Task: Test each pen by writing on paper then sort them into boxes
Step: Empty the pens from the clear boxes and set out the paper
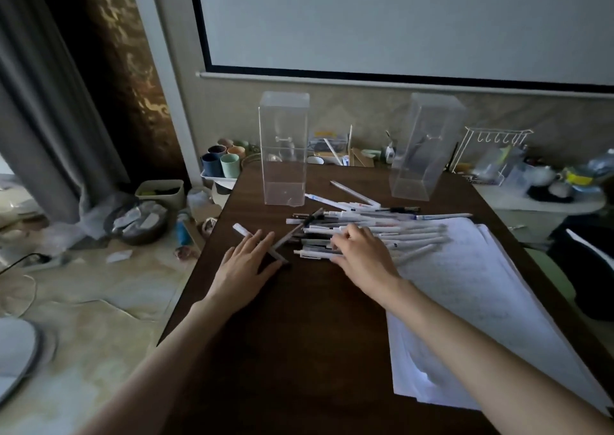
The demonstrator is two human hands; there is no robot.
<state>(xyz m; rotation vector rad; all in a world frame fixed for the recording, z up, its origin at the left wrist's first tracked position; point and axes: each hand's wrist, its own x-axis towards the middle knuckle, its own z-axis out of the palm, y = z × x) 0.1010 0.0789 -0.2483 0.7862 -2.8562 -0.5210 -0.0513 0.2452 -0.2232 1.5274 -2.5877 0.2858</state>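
A heap of several pens (382, 225), mostly white with some grey and black, lies across the middle of the dark wooden table (299, 335). My right hand (362, 255) rests on the heap's near left end, fingers bent over the pens. My left hand (247, 262) lies flat with straight fingers on the table, touching a grey pen (292, 232) and a white pen (242, 230). A stack of white paper (481, 301) lies at the right. Two clear plastic boxes stand upright behind the pens: the left box (284, 149) and the right box (423, 149).
Coloured cups (221, 162) sit in a tray left of the table's far end. Desk clutter and a white wire rack (495, 149) line the back wall. Bowls, tubs and wrappers lie on the floor at left (139, 222). A dark bag (584, 262) is at right.
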